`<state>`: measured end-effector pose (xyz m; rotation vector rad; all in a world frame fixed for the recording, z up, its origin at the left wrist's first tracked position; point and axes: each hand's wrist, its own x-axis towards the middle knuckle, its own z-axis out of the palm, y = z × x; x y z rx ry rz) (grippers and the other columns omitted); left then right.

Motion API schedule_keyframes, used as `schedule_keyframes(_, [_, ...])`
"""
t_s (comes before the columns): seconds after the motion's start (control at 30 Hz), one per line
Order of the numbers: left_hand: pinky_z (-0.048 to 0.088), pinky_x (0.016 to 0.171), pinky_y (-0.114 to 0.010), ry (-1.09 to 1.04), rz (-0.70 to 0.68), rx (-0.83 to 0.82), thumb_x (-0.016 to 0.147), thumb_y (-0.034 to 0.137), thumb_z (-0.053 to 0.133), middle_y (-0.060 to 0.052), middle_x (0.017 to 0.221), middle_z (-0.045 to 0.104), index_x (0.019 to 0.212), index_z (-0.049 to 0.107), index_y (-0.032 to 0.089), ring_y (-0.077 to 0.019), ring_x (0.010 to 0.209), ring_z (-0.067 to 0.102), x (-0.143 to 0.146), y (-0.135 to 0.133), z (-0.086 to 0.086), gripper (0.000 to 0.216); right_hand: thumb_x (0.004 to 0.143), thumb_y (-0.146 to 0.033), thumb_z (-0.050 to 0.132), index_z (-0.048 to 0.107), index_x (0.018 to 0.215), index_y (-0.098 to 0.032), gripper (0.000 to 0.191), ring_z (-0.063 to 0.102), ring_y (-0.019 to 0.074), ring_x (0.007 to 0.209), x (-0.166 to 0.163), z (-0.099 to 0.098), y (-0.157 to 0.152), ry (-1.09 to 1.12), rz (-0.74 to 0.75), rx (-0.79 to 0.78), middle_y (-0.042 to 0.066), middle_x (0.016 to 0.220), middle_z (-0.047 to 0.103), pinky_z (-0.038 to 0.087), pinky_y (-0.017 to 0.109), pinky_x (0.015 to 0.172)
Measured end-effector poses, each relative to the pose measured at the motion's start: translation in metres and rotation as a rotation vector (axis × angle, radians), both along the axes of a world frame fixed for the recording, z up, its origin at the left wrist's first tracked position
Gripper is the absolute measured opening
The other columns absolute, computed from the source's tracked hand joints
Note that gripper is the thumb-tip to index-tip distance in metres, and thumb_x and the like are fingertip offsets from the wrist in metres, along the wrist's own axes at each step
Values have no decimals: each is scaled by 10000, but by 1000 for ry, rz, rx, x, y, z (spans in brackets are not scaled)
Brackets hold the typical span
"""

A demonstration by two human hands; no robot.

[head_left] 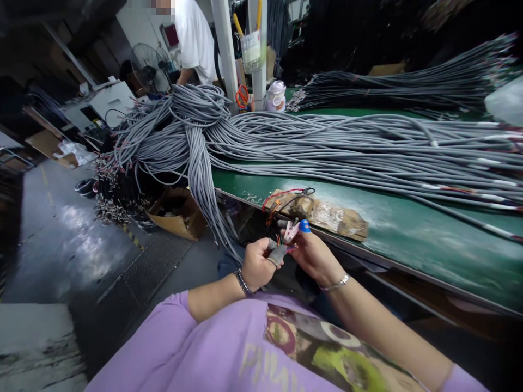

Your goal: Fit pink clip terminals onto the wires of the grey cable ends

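My left hand (257, 265) is closed in a pinch on a cable end, and thin coloured wires (292, 247) stick out beyond its fingers. Grey coverings wrap some of its fingertips. Close beside it, my right hand (314, 255) is closed on a small pale pink clip-like piece (291, 232), whose exact kind I cannot make out. A blue cover (304, 226) sits on one of its fingertips. Both hands are held just in front of the bench edge, nearly touching. The rest of the held cable is hidden by my left hand.
Long grey cables (327, 136) lie along the green bench (392, 218), some hanging off its left end. A taped wooden board (339, 219) with red and black leads rests at the bench edge. Behind are black cables (392, 87), orange-handled scissors (242, 96) and a person in white (198, 43).
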<state>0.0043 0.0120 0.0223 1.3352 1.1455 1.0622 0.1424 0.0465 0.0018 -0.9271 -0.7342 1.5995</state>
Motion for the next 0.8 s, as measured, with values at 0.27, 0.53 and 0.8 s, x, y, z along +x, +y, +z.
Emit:
schedule_keyframes(0.27, [388,518,-209,192,-4,107,785,381,617,12,576,551,652,537,177,-96,540,476,-2,5,-6,256,672,-629,697,631,745,-234,407,594,200,677,-6,-4,8,119,-77,-65,28,702,659,482,345,651])
schedule_keyframes(0.53, [367,530,-210,231,-16,155,796,348,600,19,563,534,628,519,181,-97,542,464,-5,4,-10,250,721,-731,553,628,802,-248,495,538,168,625,1,0,-3,83,12,-52,29,743,639,468,312,613])
schedule_keyframes(0.8, [358,528,-205,228,-38,166,772,272,608,26,574,516,634,528,174,-93,547,452,-11,-4,-15,187,621,-547,772,685,786,-206,389,559,168,677,17,1,-18,-131,237,29,32,756,655,454,311,670])
